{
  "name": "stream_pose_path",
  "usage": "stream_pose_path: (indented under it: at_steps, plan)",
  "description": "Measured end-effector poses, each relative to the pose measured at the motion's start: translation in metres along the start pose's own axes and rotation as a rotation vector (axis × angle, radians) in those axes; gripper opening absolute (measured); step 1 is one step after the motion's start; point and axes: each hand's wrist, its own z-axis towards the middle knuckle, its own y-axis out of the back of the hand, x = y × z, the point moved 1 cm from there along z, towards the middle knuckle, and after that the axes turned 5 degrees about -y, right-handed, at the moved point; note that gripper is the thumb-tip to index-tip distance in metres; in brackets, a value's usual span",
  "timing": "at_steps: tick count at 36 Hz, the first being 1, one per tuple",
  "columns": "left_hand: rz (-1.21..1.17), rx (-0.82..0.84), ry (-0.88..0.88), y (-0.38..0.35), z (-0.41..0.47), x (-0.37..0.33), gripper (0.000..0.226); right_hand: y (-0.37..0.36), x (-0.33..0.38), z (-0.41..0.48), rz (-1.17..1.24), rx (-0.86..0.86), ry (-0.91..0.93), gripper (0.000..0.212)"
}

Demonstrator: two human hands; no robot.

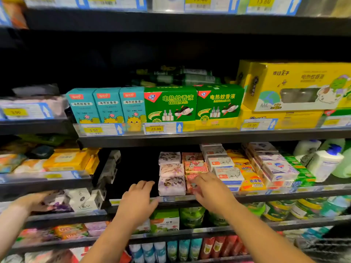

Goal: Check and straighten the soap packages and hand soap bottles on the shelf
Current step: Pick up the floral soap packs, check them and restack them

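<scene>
Two hands: left hand (138, 198) flat, empty; right hand (210, 188) grips pink soap package (189, 179) lying crosswise.

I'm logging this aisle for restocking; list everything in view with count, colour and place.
Teal boxes: three, teal, middle shelf, left.
Green boxes: two, green, middle shelf, centre.
Yellow boxes: at least two, yellow, middle shelf, right.
Price tags: several, yellow on white, shelf rails.
Purple soaps: three, white and purple, soap shelf, centre.
Orange soaps: count unclear, orange-pink, right of the purple soaps.
White soaps: several, white, right of the orange soaps.
Yellow soaps: several, yellow, further right.
Bottles: few, white and pale green, soap shelf far right.
Left hand: one, rests at shelf edge by purple soaps.
Right hand: one, on the front orange soap; grip blurred.
Third hand: one, far left, on packs there.
</scene>
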Motion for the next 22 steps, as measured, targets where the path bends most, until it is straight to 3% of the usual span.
stream_pose_path:
  at_steps: [12, 16, 22]
  plan:
    - [-0.155, 0.106, -0.077, -0.023, 0.040, 0.011, 0.067, -0.047, 0.018, 0.021, -0.037, -0.005, -0.023, 0.057]
    - [-0.298, 0.084, -0.071, -0.028, 0.049, 0.016, 0.060, -0.045, 0.015, 0.030, 0.061, 0.079, -0.058, 0.057]
    - [-0.390, 0.138, -0.039, -0.036, 0.055, 0.020, 0.075, -0.047, 0.015, 0.035, 0.096, 0.087, -0.076, 0.058]
